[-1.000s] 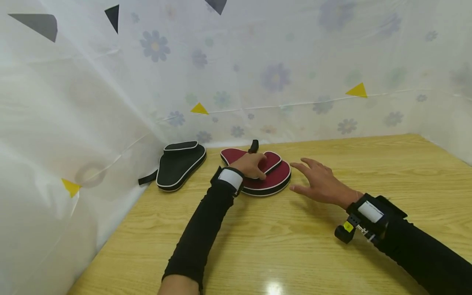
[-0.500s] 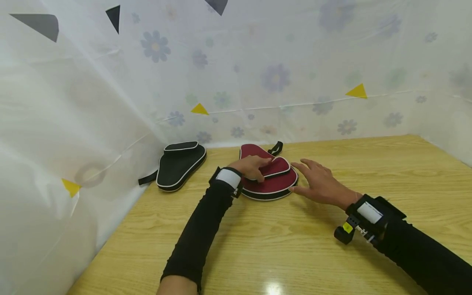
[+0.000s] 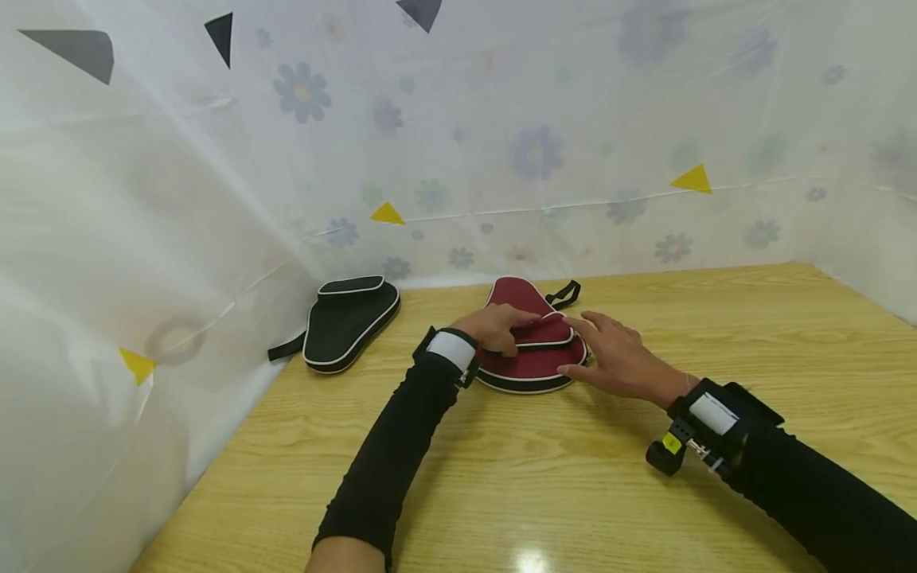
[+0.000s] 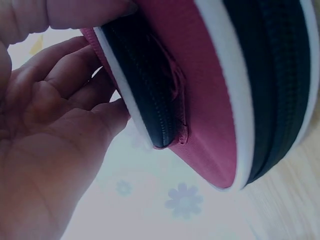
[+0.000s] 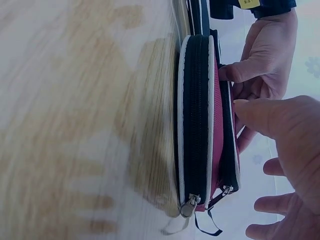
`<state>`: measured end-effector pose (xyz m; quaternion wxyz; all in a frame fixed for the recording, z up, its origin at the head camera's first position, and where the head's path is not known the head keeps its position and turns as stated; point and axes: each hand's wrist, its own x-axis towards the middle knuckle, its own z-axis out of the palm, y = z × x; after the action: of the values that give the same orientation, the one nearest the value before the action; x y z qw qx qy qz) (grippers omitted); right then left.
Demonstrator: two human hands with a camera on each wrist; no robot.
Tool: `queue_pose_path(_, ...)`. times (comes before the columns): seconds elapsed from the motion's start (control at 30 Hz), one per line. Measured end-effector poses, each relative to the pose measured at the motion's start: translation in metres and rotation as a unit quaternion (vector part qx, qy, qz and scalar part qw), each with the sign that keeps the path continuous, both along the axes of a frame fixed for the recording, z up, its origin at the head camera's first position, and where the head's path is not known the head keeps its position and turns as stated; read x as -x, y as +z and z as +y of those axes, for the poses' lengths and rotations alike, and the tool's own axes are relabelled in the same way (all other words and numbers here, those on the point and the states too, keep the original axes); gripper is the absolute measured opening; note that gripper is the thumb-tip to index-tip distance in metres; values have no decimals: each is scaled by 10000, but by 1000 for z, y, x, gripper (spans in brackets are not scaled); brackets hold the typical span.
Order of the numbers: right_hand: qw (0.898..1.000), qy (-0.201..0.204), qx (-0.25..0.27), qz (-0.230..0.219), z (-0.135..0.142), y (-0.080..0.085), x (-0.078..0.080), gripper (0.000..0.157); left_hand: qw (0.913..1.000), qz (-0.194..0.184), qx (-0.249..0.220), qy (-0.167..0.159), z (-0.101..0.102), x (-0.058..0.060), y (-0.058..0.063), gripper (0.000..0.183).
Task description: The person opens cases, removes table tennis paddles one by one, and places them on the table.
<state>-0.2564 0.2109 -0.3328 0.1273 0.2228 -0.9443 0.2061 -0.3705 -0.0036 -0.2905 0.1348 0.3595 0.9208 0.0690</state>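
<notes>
A red paddle case (image 3: pixel 523 371) with white piping and a black zipped side lies flat on the table, its narrow end pointing to the back. My left hand (image 3: pixel 491 326) reaches over it from the left and pinches its raised front pocket (image 4: pixel 145 90), thumb at the pocket's zipped side and fingers against its face. My right hand (image 3: pixel 614 355) is at the case's right edge, fingers spread and thumb tip right at the rim. In the right wrist view two zipper pulls (image 5: pixel 190 206) show at the near end of the case.
A black paddle case (image 3: pixel 349 325) with white piping lies at the back left, its strap (image 3: pixel 286 347) reaching to the table's left edge. The wooden table (image 3: pixel 544 477) meets a flower-patterned sheet (image 3: pixel 573 143) at the back.
My left hand has turned the red case clockwise and brought it slightly right, so its narrow end moved from left to the back. Its right edge now meets my nearly still right hand.
</notes>
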Motion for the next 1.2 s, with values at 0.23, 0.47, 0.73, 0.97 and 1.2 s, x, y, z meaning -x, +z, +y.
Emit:
queue_pose_path(0.23, 9999, -21, -3, -126, -8, -1, 7, 75, 9999, -111, 56, 51, -7, -3, -2, 82)
queue_pose_path(0.47, 9989, 71, 61, -454, -16, 3, 29, 75, 9973, -172, 643, 298, -21, -28, -3, 102)
queue_pose_path(0.73, 9951, -83, 203, -960, -19, 0, 60, 71, 9946, 274, 610, 788, -7, -49, -10, 111)
queue_pose_path(0.97, 9920, -343, 391, -1155, -20, 5, 67, 76, 9950, 379, 516, 766, -5, -49, -8, 112)
queue_pose_path(1.2, 9914, -545, 370, -1135, -19, 3, 64, 78, 9965, 361, 463, 587, -6, -43, -9, 117)
